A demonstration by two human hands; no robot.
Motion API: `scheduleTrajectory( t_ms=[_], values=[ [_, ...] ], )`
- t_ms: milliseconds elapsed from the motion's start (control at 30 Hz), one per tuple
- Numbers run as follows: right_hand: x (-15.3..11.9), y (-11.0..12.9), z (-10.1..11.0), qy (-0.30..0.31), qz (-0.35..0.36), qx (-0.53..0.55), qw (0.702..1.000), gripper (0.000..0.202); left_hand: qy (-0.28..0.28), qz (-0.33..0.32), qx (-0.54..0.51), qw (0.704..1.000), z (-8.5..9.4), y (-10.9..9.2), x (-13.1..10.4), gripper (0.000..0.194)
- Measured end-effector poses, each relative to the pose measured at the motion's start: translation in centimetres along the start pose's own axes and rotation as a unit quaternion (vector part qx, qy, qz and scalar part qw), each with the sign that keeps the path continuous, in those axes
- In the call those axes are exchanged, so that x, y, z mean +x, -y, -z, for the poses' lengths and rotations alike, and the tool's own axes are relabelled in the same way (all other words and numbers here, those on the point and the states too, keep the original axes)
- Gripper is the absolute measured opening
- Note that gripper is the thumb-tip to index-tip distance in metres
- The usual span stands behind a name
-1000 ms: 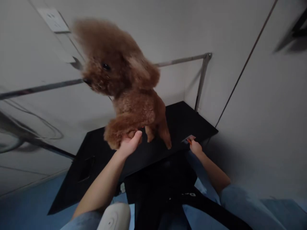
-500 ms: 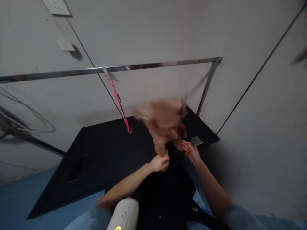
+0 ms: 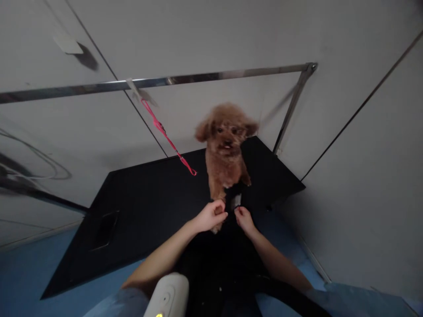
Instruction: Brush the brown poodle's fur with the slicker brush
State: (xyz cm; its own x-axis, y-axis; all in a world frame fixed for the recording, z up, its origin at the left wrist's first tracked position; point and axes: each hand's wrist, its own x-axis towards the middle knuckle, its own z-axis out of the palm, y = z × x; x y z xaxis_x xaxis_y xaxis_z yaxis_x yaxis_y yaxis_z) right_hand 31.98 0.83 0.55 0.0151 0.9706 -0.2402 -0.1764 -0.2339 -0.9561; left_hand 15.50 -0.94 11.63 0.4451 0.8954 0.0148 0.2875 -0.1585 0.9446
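Note:
A curly brown dog [image 3: 228,154] sits upright on the black table [image 3: 158,207], its head facing me. My left hand [image 3: 211,215] is closed around one of its front legs, and the paw sticks out below my fingers. Close by on the right, my right hand [image 3: 245,219] is closed on a slicker brush [image 3: 236,201]. The brush's pale rectangular head points up toward the dog's chest and is slightly blurred. My fingers hide its handle.
A metal bar [image 3: 198,79] spans the back of the table, with a pink grooming loop [image 3: 168,138] hanging from it, left of the dog. A white device [image 3: 170,295] is at the bottom. Walls stand behind and to the right.
The dog has raised its head from a blurred turn and now faces me. My right hand has moved left, closer to my left hand, turning the brush upward. My left hand keeps the leg.

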Motion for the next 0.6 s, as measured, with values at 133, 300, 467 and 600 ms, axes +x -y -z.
scheduleTrajectory(
  t_ms=[133,300,467,600],
  values=[
    [2.1,5.4,-2.9,0.04,-0.003,0.163,0.986,0.051,-0.008,0.003,0.02,1.0,2.1,-1.3,-0.3,0.02],
    [5.5,13.8,-7.7,0.227,-0.07,0.331,0.913,0.029,0.002,0.029,0.052,0.998,1.1,0.9,-1.5,0.02],
    [4.3,11.6,-7.2,0.201,-0.072,0.337,0.917,0.03,-0.032,0.054,0.01,0.998,2.2,6.3,-2.7,0.03],
    [3.6,9.4,-3.8,0.201,-0.061,0.293,0.933,0.031,-0.261,0.09,-0.001,0.961,7.8,5.7,-1.3,0.054]
  ],
)
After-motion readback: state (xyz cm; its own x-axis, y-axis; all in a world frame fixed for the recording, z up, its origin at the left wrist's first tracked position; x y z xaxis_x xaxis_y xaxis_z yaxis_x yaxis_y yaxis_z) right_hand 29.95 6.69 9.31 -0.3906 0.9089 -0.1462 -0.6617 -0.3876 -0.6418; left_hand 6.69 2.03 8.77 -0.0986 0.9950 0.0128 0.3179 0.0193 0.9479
